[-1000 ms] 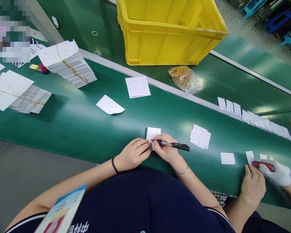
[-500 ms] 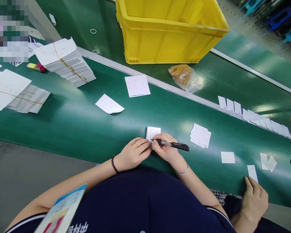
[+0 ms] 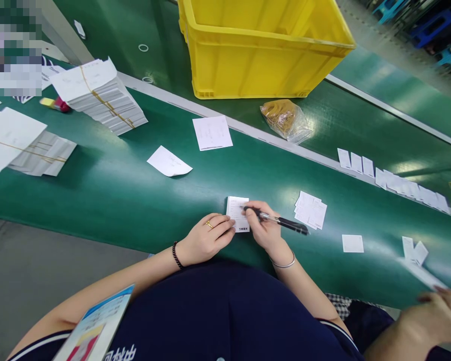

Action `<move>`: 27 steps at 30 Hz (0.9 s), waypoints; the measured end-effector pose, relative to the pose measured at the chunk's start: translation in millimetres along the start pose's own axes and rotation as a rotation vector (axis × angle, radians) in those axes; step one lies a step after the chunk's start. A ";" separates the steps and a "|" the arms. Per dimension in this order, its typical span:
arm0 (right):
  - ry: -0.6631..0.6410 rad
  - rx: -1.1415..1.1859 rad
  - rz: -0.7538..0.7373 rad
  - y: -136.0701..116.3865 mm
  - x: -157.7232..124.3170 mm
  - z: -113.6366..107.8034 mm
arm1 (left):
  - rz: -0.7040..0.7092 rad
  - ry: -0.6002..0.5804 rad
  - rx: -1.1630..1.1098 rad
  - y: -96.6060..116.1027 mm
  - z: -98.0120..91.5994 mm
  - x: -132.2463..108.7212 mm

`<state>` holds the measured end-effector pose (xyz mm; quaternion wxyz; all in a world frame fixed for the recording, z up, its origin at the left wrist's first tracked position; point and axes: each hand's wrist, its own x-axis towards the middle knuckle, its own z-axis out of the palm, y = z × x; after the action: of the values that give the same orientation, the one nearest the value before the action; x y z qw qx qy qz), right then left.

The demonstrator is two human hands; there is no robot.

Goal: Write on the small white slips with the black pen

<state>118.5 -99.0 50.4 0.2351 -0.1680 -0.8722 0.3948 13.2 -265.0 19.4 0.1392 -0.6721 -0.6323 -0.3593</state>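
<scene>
A small stack of printed paper slips [image 3: 241, 223] lies on the green table in front of me. My left hand [image 3: 207, 238], with a gold ring and dark bead bracelet, rests its outstretched fingertips on the stack's left edge. My right hand [image 3: 265, 228] is closed around a black pen [image 3: 285, 223], its writing end over the slips' right side. To the right lie a few overlapping slips [image 3: 311, 210] and a single white slip [image 3: 353, 243].
Ahead stands a yellow crate [image 3: 263, 65] beside a bag of rubber bands [image 3: 285, 120]. Banded paper stacks [image 3: 97, 95] sit at left, with loose sheets [image 3: 212, 133] nearer the middle. At lower right, another person's blurred hand [image 3: 436, 316] reaches over the table.
My right hand and the pen have shifted right, uncovering more of the top slip. The other person's hand has swung right with a slip, now blurred. My left hand stays in place.
</scene>
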 end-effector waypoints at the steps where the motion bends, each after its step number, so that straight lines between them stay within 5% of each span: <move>1: 0.024 -0.007 0.011 2.6 1.5 -1.8 | 0.001 0.003 0.000 0.1 -0.1 0.3; 7: -0.017 -0.202 -0.131 18.5 10.2 -5.8 | -0.007 0.013 0.008 -0.3 0.7 0.5; 14: 0.066 -0.158 -0.242 13.4 7.9 -3.3 | 0.004 0.003 0.010 -0.4 0.9 -0.6; 19: 0.130 -0.011 0.049 25.5 4.0 -5.8 | -0.023 0.043 0.002 0.8 0.4 -0.5; 27: 0.321 -0.071 0.226 81.0 17.8 -64.2 | -0.039 0.046 -0.016 1.4 4.5 -5.9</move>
<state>147.3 -0.2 30.2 0.3193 -0.3338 -0.8124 0.3559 16.2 -266.7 12.7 0.1412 -0.6523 -0.6389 -0.3825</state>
